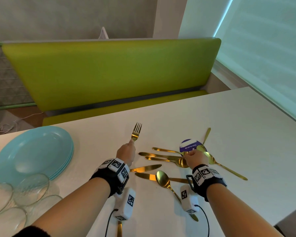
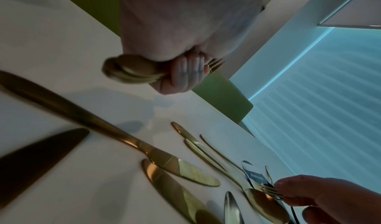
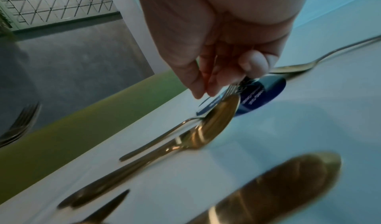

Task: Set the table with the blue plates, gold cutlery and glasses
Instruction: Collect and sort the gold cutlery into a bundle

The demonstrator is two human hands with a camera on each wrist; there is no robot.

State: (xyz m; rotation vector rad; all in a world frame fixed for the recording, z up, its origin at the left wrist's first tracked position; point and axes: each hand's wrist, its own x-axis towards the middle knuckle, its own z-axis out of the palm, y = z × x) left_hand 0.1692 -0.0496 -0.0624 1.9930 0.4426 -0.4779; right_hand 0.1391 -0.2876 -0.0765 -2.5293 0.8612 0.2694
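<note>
My left hand (image 1: 127, 152) grips a bundle of gold forks (image 1: 136, 131) by the handles, tines pointing away from me; the left wrist view shows the stacked handle ends (image 2: 132, 69) sticking out of the fist (image 2: 185, 74). Over the loose gold cutlery on the white table (image 1: 229, 125), my right hand (image 1: 190, 153) curls down and pinches the tines of another gold fork (image 3: 231, 88) that lies against a spoon bowl (image 3: 218, 118). The stack of blue plates (image 1: 32, 153) sits at the left, with several glasses (image 1: 31, 189) in front of it.
Knives (image 1: 147, 168), spoons (image 1: 162, 177) and other gold pieces lie scattered between and around my hands. A round purple sticker (image 1: 189, 145) is on the table under the pile. A green bench (image 1: 109, 74) runs along the far edge.
</note>
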